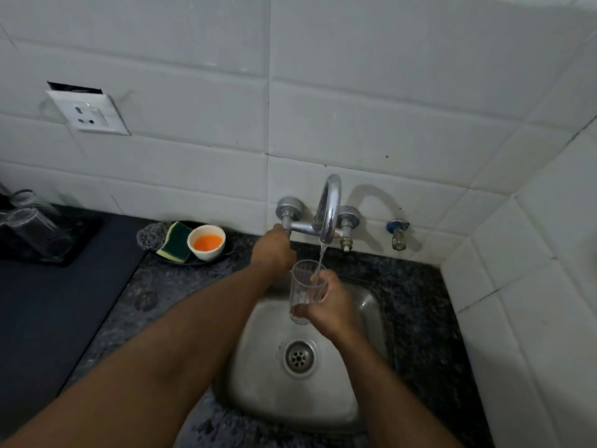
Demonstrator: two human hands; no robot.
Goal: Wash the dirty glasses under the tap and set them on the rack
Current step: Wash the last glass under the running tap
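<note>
Two bare forearms reach from the bottom edge over a steel sink (365, 305) set into a dark speckled bench (181, 286). Its basin holds only the round drain (299, 357) in the middle.

On the right, the right hand (326, 307) is closed around a clear ribbed glass (303, 286), with the fingers wrapped on its side and lower part. This glass is upright over the sink, just under the spout of the chrome tap (330, 215). A thin stream of water (321, 257) falls from the spout into its mouth. It looks transparent and nearly empty; I cannot tell if dirt remains on it.

Behind it, the left hand (274, 250) is closed on the left knob of the tap.

Near the wall to the left stands a small white bowl (206, 242) with orange liquid inside, just beside a green and yellow sponge (176, 242); both lie on a dark dish. Far left, a black rack (64, 247) carries several clear glasses (29, 221) lying tilted.
</note>
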